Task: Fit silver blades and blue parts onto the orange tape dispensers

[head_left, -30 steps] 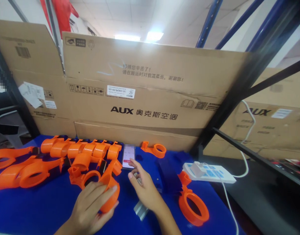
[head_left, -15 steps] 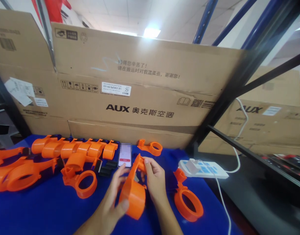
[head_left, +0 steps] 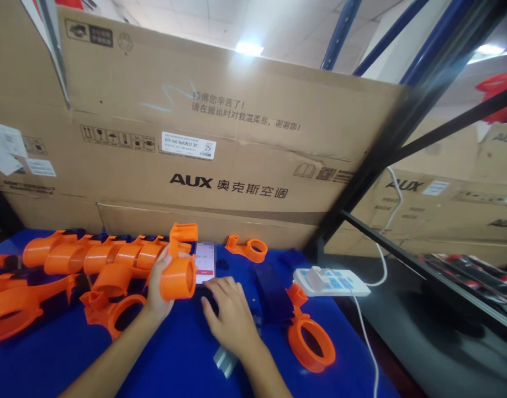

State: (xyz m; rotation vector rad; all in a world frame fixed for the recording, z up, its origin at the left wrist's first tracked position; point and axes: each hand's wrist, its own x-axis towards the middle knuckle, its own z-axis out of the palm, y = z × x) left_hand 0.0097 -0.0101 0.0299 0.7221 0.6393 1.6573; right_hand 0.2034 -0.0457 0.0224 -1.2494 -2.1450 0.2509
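My left hand (head_left: 159, 290) is closed around an orange plastic tape dispenser (head_left: 177, 279), held upright with its ring low and its handle end on top. Just below the phone (head_left: 205, 264), my right hand (head_left: 231, 315) reaches low over the blue tablecloth, thumb and fingers apart. A dark patch shows between thumb and fingers; whether it is a part or shadow I cannot make out. A small silvery channel-shaped piece (head_left: 226, 362) lies beside my right wrist. Another orange dispenser (head_left: 311, 344) rests to the right, and one more (head_left: 248, 249) near the box.
Several orange dispensers (head_left: 100, 257) stand in a row at the left, with larger ones (head_left: 13, 309) in front. A white power strip (head_left: 332, 282) with a cable sits at the right edge. Behind rises a big cardboard box (head_left: 237, 138); a dark metal frame post (head_left: 373, 155) slants up beside it.
The dispenser went from between both hands to my left hand, up and left, and was turned. My right hand let go of it and moved down toward the cloth. The view shifted slightly.
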